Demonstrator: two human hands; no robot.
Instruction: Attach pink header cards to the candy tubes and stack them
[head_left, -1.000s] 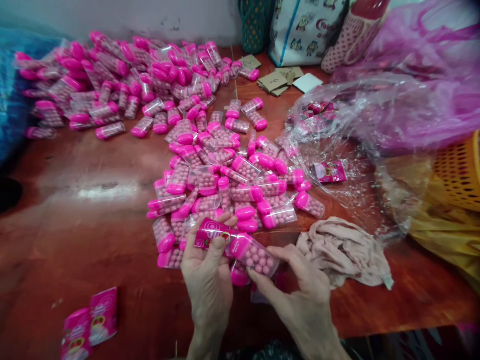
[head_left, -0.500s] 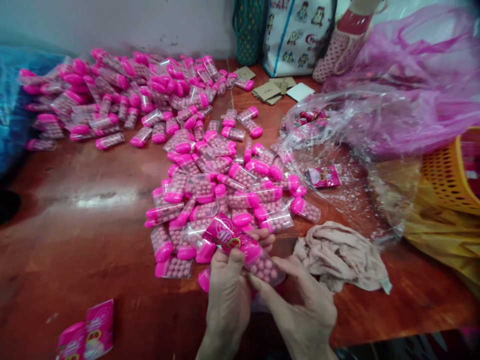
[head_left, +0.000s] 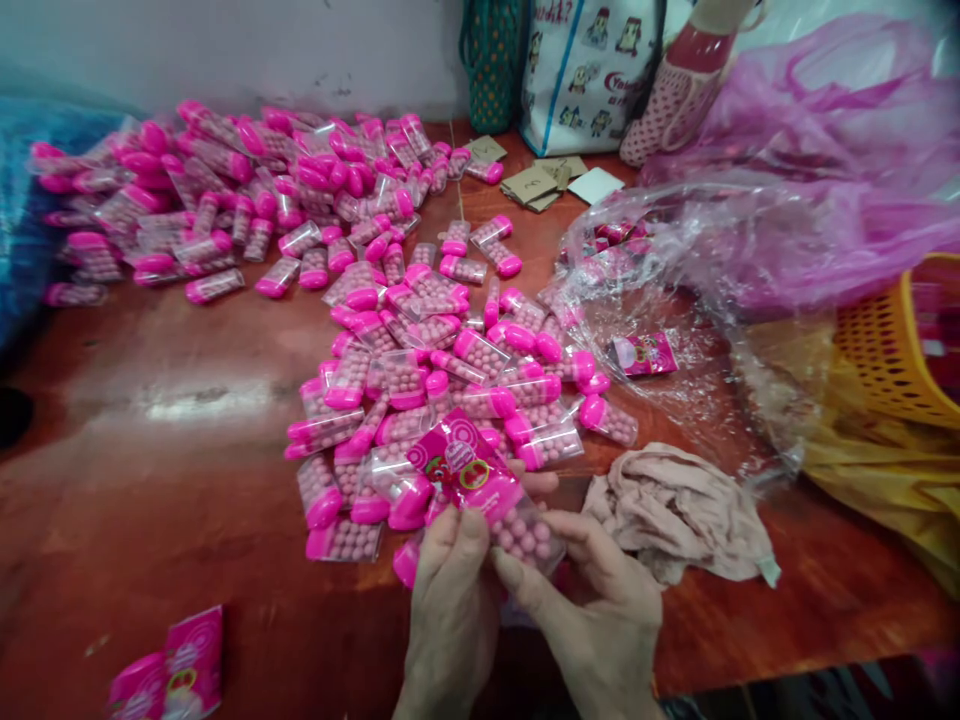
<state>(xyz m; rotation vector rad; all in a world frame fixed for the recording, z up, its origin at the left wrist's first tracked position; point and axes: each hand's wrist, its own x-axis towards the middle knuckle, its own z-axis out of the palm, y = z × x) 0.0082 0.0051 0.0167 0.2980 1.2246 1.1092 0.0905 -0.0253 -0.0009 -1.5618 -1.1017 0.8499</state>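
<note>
Near the front of the bench (head_left: pixel 150 400), the two hands work close together. The left hand (head_left: pixel 450 590) is closed on a pink printed packet (head_left: pixel 465 465), its thumb pressed on the lower edge. The right hand (head_left: pixel 600 600) has the thumb and forefinger nearly together, pinching the clear container (head_left: pixel 523 535) full of pink balls. The packet lies at the upper end of this container; I cannot tell if it is over the end or around it.

Just beyond the hands is the nearer heap (head_left: pixel 442 375) of pink-capped containers, so the room forward is small. On the right the crumpled cloth (head_left: pixel 679 515) lies very near the right hand. To the left there is a wide stretch of bench, as far as two packets (head_left: pixel 191 660) in the corner close to me. At the lower right, the front edge of the bench can be seen.

The surface is red-brown and shiny, with one pale reflection. The far heap (head_left: pixel 262 190) lies toward the pale wall (head_left: pixel 225 50). At the back stands a white printed bag (head_left: pixel 592 70); at the right are purple plastic (head_left: pixel 825 150) and a yellow basket (head_left: pixel 870 330).
</note>
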